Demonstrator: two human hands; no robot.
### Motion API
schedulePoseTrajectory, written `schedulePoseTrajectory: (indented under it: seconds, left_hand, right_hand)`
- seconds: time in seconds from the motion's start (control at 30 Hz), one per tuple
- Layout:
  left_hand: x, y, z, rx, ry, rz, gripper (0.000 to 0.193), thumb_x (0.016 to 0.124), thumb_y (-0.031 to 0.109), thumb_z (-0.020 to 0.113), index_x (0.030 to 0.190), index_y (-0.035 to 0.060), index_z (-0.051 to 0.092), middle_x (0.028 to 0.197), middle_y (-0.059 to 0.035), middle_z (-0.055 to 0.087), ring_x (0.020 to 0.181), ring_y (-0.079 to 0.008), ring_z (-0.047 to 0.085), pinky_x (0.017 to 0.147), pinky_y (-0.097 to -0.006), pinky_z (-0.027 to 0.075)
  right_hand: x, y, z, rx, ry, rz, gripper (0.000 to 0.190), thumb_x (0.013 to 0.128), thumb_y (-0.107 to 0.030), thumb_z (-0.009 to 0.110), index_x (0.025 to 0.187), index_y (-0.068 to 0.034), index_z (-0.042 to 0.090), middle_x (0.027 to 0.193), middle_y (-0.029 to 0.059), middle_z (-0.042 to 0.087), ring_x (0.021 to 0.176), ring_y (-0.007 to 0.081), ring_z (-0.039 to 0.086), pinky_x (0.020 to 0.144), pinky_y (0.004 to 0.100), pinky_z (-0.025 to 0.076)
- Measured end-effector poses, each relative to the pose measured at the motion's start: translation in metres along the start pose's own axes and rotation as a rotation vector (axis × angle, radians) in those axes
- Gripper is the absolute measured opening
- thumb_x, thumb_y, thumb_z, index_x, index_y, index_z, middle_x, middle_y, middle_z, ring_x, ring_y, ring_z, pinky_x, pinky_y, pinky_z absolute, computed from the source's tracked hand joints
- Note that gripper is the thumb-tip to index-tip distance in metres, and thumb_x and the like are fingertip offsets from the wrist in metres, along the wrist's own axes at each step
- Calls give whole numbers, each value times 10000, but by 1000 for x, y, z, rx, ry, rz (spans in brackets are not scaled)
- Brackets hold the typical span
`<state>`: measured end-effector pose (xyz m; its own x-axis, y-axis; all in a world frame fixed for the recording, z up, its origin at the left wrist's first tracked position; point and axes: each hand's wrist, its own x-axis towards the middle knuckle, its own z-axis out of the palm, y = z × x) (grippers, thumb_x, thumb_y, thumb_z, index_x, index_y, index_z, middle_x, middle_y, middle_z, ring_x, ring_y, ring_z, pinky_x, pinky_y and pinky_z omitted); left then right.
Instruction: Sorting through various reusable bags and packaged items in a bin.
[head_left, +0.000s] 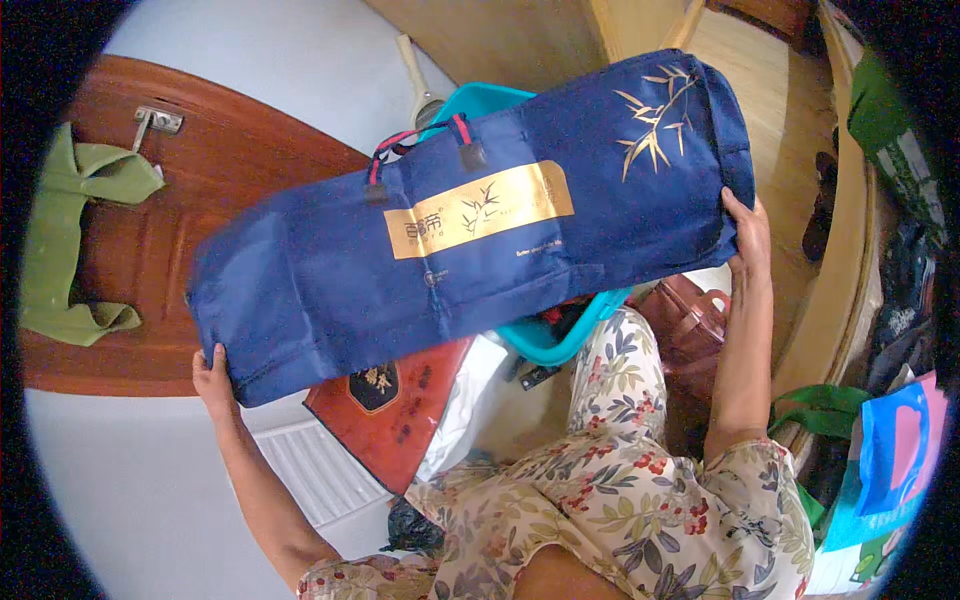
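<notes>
A long navy-blue fabric bag (480, 292) with a gold printed panel, a gold bamboo print and striped handles stretches across the view between my hands. My left hand (214, 379) grips its lower left corner, thumb on the near face. At the bag's right end my right hand (748, 225) holds the edge, thumb in front and the fingers mostly hidden behind. Part of a turquoise plastic basket (555, 352) shows behind and below the bag. A red bag with a dark emblem (405, 427) lies beneath its lower edge.
A racket (421, 86) leans near the wall behind the basket. A green cloth (56, 240) hangs by a reddish wooden door (225, 142) at the left. A brown leather bag (686, 322) is beside my leg. Packages, one blue and pink (892, 442), crowd the right side.
</notes>
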<state>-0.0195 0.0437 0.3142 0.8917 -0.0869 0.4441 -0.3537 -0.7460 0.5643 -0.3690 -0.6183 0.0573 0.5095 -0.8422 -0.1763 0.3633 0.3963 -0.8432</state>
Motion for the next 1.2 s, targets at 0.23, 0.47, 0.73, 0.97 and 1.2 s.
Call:
schedulePoseTrajectory:
  seconds: [0.23, 0.47, 0.73, 0.97, 1.2]
  left_hand:
    - [27, 8, -13, 48, 59, 196, 220, 865, 181, 698, 876, -14, 597, 814, -49, 610, 750, -144, 522, 716, -289, 443]
    - [20, 1, -8, 272, 184, 300, 238, 826, 155, 717, 905, -44, 615, 822, -127, 641, 738, -193, 560, 723, -325, 473]
    - [-10, -9, 36, 189, 298, 238, 137, 852, 114, 688, 855, -3, 617, 759, -82, 650, 688, -149, 573, 685, -310, 474]
    - [-5, -1, 46, 334, 447, 397, 253, 871, 183, 692, 976, -39, 632, 877, -138, 673, 789, -222, 613, 770, -334, 488]
    - [7, 6, 32, 381, 364, 294, 353, 879, 227, 694, 1094, -45, 623, 1017, -178, 683, 893, -287, 639, 849, -364, 482]
  right_hand:
    - [9, 10, -2, 2, -14, -8, 354, 903, -88, 628, 1229, 29, 556, 1104, 121, 665, 914, 209, 659, 818, 325, 535]
    - [21, 22, -18, -67, 30, 7, 419, 885, -204, 664, 1232, 7, 564, 1107, 117, 663, 928, 244, 654, 832, 381, 528]
    - [49, 46, -51, -6, 139, -107, 432, 896, -137, 649, 1295, -19, 534, 1190, 102, 631, 999, 245, 630, 881, 365, 508]
    - [35, 33, -46, 1, 208, -109, 459, 871, -137, 676, 1293, -29, 529, 1188, 120, 626, 1007, 257, 630, 870, 375, 522]
    - [31, 33, -25, 88, 161, -137, 344, 890, -98, 635, 1215, 4, 586, 1091, 98, 673, 939, 235, 652, 857, 367, 517]
